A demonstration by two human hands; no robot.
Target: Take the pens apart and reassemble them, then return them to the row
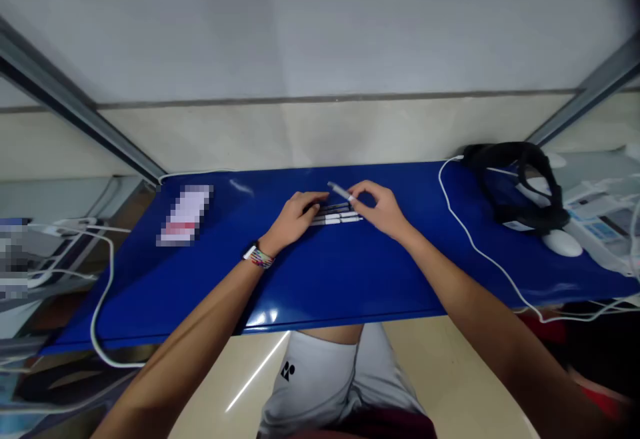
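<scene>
several pens [336, 217] lie side by side on the worktop [345, 279]; my right fingers [362, 208] pinch another pen [340, 190], tilted; i cannot tell whether my left fingers [311, 214] grip the row's ends; a careless nudge could roll the pens apart.

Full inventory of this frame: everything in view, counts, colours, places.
Held pen: 1, grey and white, above the row
Pens: at least 3, dark and white, rowed between the hands
Table: 1, blue, centre
Pixelated item: 1, pale with red band, table's left
Headset: 1, black, table's right
Oval object: 1, white, beside headset
Cables: several, white, both sides
Side clutter: count unclear, mostly white and grey, beyond both table ends
Posts: 2, grey, left and right
Wall: 1, grey over cream, behind
Floor: beige, below
Shorts: 1, whitish, below table
Wristband: 1, multicoloured, left wrist
Left hand: 1, bare, at pens' left ends
Right hand: 1, bare, holding pen
</scene>
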